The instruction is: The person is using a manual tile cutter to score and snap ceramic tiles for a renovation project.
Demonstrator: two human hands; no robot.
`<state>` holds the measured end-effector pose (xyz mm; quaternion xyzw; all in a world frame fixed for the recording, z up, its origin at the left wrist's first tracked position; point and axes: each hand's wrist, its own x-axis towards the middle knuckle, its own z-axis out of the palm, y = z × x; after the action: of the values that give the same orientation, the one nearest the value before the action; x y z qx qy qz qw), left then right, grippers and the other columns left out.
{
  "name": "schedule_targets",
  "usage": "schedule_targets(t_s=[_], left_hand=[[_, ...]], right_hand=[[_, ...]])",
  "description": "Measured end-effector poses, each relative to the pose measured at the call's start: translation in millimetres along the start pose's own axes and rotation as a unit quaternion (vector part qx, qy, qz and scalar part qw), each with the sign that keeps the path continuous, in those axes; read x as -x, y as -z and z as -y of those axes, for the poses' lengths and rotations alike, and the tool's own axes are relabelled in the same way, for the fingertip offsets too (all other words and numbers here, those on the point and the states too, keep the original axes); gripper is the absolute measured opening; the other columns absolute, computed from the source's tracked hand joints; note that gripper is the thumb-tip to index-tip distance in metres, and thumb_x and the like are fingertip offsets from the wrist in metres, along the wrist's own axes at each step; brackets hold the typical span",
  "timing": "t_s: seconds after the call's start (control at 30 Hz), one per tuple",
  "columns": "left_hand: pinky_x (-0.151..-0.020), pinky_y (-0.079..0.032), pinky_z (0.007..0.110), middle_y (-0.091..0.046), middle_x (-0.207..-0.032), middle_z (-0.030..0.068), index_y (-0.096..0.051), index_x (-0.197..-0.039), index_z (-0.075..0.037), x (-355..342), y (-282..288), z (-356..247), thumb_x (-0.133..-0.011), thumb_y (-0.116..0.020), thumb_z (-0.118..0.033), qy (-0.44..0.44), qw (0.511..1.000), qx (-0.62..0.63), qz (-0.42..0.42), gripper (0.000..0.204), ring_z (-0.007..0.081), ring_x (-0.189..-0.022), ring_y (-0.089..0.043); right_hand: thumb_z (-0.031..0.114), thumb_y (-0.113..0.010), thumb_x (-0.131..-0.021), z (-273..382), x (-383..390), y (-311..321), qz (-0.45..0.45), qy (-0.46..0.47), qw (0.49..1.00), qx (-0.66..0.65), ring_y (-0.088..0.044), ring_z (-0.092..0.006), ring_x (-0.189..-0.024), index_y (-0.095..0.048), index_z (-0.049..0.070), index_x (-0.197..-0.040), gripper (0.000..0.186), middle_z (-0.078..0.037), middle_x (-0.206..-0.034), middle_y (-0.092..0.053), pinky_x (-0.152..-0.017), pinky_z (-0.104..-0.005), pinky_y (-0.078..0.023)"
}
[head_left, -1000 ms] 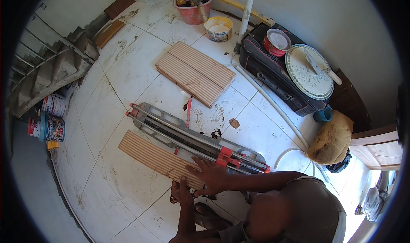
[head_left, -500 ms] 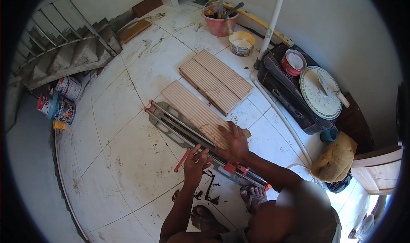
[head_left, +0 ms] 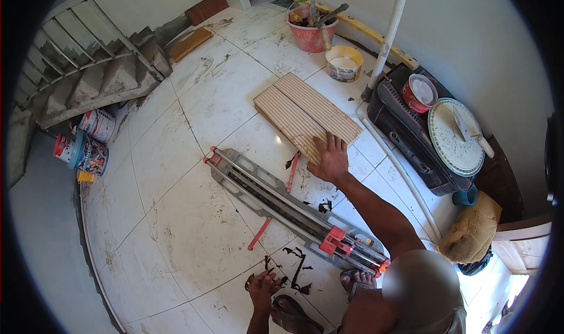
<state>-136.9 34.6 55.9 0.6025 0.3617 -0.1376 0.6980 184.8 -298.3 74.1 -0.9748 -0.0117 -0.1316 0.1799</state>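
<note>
A long striped beige tile (head_left: 288, 120) lies on or over the stack of matching tiles (head_left: 323, 114) in the middle of the floor. My right hand (head_left: 330, 159) grips its near end, with fingers over the top and the thumb at the edge. Between my two hands the manual tile cutter (head_left: 282, 208) stretches diagonally, its bed bare, its red carriage (head_left: 336, 240) at the near end. Low at the near left, my left hand (head_left: 264, 287) hangs beside dark scraps (head_left: 301, 269), its fingers loosely bent and holding nothing that I can see.
Beyond the stack stand a red bucket of tools (head_left: 311, 31) and a yellow-rimmed tub (head_left: 344, 64). A black case (head_left: 405, 140) on the right carries a round plate with a trowel (head_left: 461, 125). Stairs (head_left: 100, 84) and paint buckets (head_left: 88, 152) flank the left.
My right hand has carried the striped tile from the cutter, away and to the right, onto the stack. My left hand has dropped from beside the cutter toward the near floor.
</note>
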Motion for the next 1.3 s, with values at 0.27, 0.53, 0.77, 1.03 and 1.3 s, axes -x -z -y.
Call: schedule_targets(t_s=[0.27,0.53,0.77,1.03,1.3], left_hand=[[-0.072,-0.062,0.036,-0.067,-0.117,0.0173,-0.053,-0.13,0.0,-4,-15,0,-0.1,-0.064,-0.021,-0.009,0.999,-0.036,0.036,0.038,0.029,-0.093,-0.073],[-0.072,-0.06,0.037,-0.071,-0.111,0.0149,-0.058,-0.13,-0.005,-15,-30,-12,-0.097,-0.067,-0.026,-0.046,0.993,-0.047,0.095,0.04,0.0269,-0.096,-0.072],[-0.063,-0.059,0.041,-0.07,-0.115,0.0146,-0.058,-0.134,-0.004,-24,7,-41,-0.099,-0.066,-0.023,0.006,0.978,-0.16,0.136,0.041,0.028,-0.099,-0.07],[-0.07,-0.057,0.038,-0.07,-0.115,0.0109,-0.06,-0.133,-0.008,-15,33,-102,-0.097,-0.069,-0.025,-0.019,0.95,-0.3,0.089,0.041,0.0253,-0.099,-0.07],[-0.088,-0.054,0.036,-0.07,-0.111,0.0124,-0.062,-0.128,-0.001,-46,39,-190,-0.098,-0.069,-0.018,-0.215,0.727,-0.627,0.178,0.036,0.021,-0.102,-0.065]], right_hand=[[0.038,-0.075,-0.08,-9,-4,-28,-0.004,-0.026,1.0,0.007,-0.033,-0.041,-0.143,-0.054,0.007,-0.14,0.071,-0.026,-0.151,-0.039,-0.12,-0.0546,-0.024],[0.046,-0.063,-0.092,-21,31,-10,0.056,-0.016,0.998,-0.01,-0.024,-0.0406,-0.15,-0.048,0.003,-0.146,0.07,-0.025,-0.158,-0.033,-0.124,-0.0498,-0.017],[0.023,-0.074,-0.088,-107,158,152,-0.151,0.043,0.977,-0.143,-0.059,-0.0354,-0.118,-0.065,0.006,-0.123,0.04,-0.017,-0.133,-0.056,-0.099,-0.0459,-0.049],[0.023,-0.063,-0.09,-399,300,344,-0.155,-0.467,0.837,0.241,-0.046,-0.0428,-0.133,-0.043,0.007,-0.147,0.063,-0.023,-0.148,-0.043,-0.108,-0.0499,-0.044],[0.013,-0.059,-0.088,-499,351,345,-0.08,-0.505,0.782,0.357,-0.039,-0.0429,-0.141,-0.025,0.006,-0.157,0.077,-0.024,-0.159,-0.03,-0.108,-0.0526,-0.046]])
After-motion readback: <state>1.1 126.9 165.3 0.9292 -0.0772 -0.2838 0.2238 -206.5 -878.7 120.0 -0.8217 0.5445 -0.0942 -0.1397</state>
